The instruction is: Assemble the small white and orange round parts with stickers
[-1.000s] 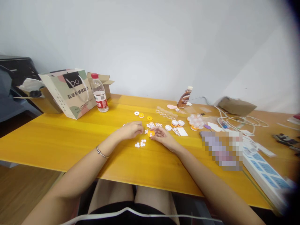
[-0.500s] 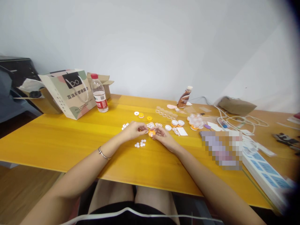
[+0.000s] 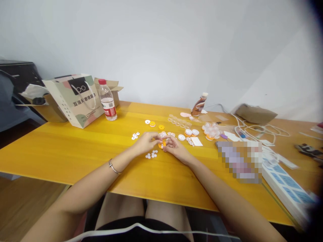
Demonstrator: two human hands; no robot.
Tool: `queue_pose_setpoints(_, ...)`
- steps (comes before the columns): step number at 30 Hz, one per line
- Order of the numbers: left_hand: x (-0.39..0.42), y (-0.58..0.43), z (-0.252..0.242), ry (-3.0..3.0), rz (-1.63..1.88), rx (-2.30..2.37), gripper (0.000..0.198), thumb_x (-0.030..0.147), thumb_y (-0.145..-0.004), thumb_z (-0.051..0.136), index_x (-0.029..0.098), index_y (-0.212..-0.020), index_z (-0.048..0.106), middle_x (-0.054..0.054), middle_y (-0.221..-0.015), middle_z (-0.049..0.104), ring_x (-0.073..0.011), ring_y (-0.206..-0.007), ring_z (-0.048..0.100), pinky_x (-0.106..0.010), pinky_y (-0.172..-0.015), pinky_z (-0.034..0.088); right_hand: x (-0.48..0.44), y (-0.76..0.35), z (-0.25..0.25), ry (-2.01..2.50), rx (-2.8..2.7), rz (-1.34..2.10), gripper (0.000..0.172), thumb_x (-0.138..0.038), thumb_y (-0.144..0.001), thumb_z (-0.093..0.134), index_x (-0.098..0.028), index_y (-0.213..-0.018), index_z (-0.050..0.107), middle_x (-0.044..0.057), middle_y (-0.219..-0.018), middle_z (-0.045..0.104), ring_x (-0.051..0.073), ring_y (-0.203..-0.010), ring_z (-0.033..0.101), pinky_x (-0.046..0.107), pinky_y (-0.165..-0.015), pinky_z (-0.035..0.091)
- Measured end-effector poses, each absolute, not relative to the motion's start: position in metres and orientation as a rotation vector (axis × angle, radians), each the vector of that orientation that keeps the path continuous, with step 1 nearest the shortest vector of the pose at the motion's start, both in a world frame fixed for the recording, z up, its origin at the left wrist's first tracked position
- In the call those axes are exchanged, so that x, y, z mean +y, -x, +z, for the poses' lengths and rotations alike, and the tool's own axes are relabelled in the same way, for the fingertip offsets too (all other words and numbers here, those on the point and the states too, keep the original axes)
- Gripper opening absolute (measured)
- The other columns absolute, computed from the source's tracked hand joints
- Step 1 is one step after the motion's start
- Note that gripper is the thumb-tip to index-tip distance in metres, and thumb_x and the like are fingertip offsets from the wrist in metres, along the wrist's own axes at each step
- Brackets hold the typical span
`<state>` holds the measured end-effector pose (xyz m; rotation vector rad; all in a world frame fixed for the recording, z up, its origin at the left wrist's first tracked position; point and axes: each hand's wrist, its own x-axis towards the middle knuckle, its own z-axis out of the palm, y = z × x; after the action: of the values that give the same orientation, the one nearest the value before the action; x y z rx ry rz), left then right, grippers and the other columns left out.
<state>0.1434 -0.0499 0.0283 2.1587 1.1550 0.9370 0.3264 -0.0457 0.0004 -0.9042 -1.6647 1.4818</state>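
A small orange round case (image 3: 162, 146) with white bits inside sits between my hands at the middle of the table. My right hand (image 3: 177, 150) grips its right edge, thumb in front and fingers curled behind. Over the case's left side, my left hand (image 3: 147, 142) has thumb and fingertips pinched; what they hold is too small to make out. Several small white discs (image 3: 151, 154) lie in front of the left hand. Small white knobbed pieces (image 3: 135, 135) lie to its left. Patterned white cutouts (image 3: 171, 134) are just behind the hands, partly covered.
White and yellow rings (image 3: 152, 124) lie farther back. White-and-orange round cases (image 3: 188, 132), a clear plastic strip (image 3: 179, 121) and a clear flower-shaped tray (image 3: 211, 130) are right. A water bottle (image 3: 108, 101), paper bag (image 3: 75, 101), coffee bottle (image 3: 199, 105) and cables (image 3: 248, 127) stand around.
My left hand has moved right, bringing its pinched fingertips from beside the orange case to over it. The white knobbed pieces at left are now more exposed. My right hand stays at the case.
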Motion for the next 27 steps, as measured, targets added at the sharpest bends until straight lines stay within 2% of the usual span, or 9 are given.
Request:
queue_pose_setpoints(5, -0.048, -0.146, 0.023, -2.178, 0.997, 1.152, 0.009, 0.020, -0.074, 0.058, 0.015, -0.071, 0.065, -0.004, -0.086, 0.060, -0.0137, -0.087, 0.056, -0.027, -0.084, 0.041, -0.046, -0.325, -0.002, 0.896, -1.642, 1.492, 0.042, -0.018, -0.063, 0.064, -0.025, -0.099, 0.043, -0.007, -0.068, 0.053, 0.010, -0.066, 0.053, 0.027, -0.069, 0.040)
queue_pose_setpoints(14, -0.041, -0.147, 0.008, -1.778, 0.927, 1.160, 0.011, 0.021, -0.068, 0.062, 0.011, -0.069, 0.058, -0.003, -0.068, 0.063, -0.0113, -0.063, 0.058, -0.022, -0.061, 0.045, -0.050, -0.323, 0.000, 0.893, -1.721, 1.420, 0.039, -0.027, -0.066, 0.066, -0.024, -0.097, 0.042, -0.005, -0.071, 0.054, 0.010, -0.064, 0.052, 0.028, -0.069, 0.041)
queue_pose_setpoints(21, -0.041, -0.146, 0.005, -1.785, 0.959, 1.145, 0.014, 0.022, -0.067, 0.063, 0.012, -0.069, 0.055, -0.002, -0.067, 0.062, -0.0100, -0.061, 0.057, -0.021, -0.059, 0.045, -0.049, -0.322, -0.003, 0.870, -1.725, 1.413, 0.039, -0.029, -0.066, 0.066, -0.024, -0.097, 0.043, -0.004, -0.072, 0.055, 0.011, -0.066, 0.053, 0.029, -0.070, 0.043)
queue_pose_setpoints(27, -0.039, -0.148, 0.002, -1.672, 1.057, 1.072, 0.024, 0.015, -0.063, 0.066, 0.014, -0.076, 0.046, 0.003, -0.067, 0.057, -0.0075, -0.061, 0.056, -0.020, -0.060, 0.045, -0.048, -0.324, -0.002, 0.860, -1.746, 1.429, 0.034, -0.025, -0.067, 0.066, -0.023, -0.097, 0.049, -0.003, -0.075, 0.056, 0.010, -0.068, 0.054, 0.028, -0.072, 0.043)
